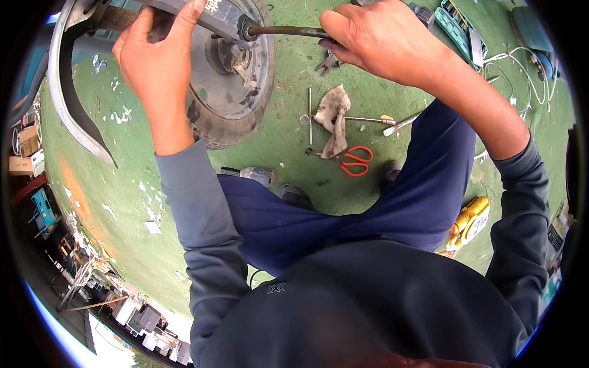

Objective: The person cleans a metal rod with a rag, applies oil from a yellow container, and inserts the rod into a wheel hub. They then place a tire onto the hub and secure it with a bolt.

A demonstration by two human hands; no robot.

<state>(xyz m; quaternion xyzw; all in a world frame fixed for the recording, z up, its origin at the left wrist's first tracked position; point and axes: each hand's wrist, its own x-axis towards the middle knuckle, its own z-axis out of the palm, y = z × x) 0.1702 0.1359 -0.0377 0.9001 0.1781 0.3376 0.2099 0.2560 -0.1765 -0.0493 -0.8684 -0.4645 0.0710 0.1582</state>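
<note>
My left hand [156, 55] is at the top, its thumb and fingers closed about a grey metal beam [216, 19] that the upper edge cuts off. From a rounded black fitting at the beam's end, a dark thin bar [288, 30] runs right. My right hand [386, 43] has its fingers wrapped round that bar's other end; whether it is a tool handle or a stiff hose I cannot tell. Under the beam is a dirty wheel with a black tyre [261, 92]. A curved metal fender [64, 92] hangs left of my left hand.
On the green floor lie pliers [328, 63], a stained rag [333, 116], red-handled scissors [357, 162], thin metal rods [310, 116] and a grey power tool [257, 176]. A yellow tool [469, 222] lies by my right leg. An opened green tool case [460, 30] and white cables [521, 55] are far right.
</note>
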